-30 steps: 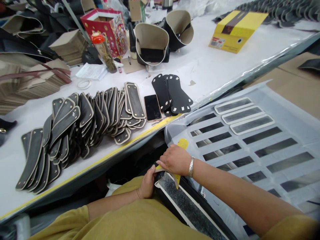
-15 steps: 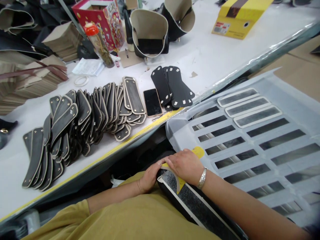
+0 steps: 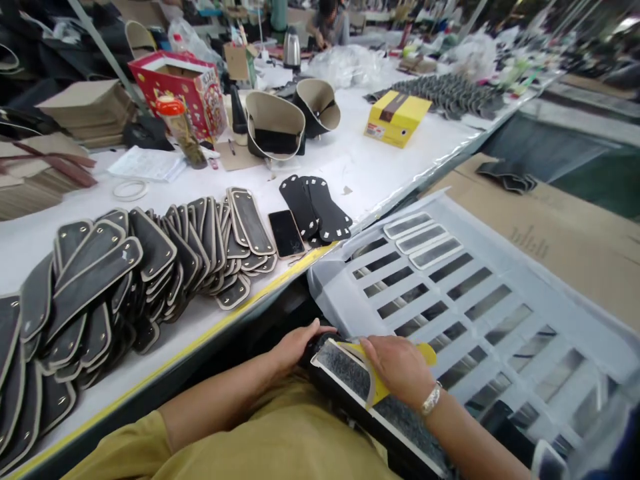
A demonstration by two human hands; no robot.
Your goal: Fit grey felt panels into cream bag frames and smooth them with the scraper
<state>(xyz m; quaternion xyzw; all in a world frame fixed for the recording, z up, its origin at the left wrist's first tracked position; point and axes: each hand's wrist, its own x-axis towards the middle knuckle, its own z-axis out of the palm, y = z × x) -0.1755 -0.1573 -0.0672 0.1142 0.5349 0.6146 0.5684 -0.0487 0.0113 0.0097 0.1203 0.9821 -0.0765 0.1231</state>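
Observation:
A long black box-like piece [image 3: 345, 373] with pale edges and a speckled dark grey face slants across my lap. My left hand [image 3: 295, 348] is at its upper end, thumb raised and index finger laid along the end; its other fingers are mostly hidden. Over the speckled face, my right hand [image 3: 400, 370] is closed on a bent yellow strip [image 3: 377, 390] with a cream edge. One rounded yellow end sticks out beyond the knuckles. A silver bracelet [image 3: 431, 399] circles my right wrist.
Dark cream-edged straps [image 3: 165, 260] pile up on the white table [image 3: 360, 153], near a phone [image 3: 286, 233] and black pieces [image 3: 320, 210]. At right, a slotted grey plastic crate [image 3: 380, 300] carries three pale-edged strips [image 3: 423, 240]. A yellow box [image 3: 397, 120] stands farther back.
My view has tilted up, showing more of the room and a person at the back. My right hand has moved away from my left, keeping the yellow strip.

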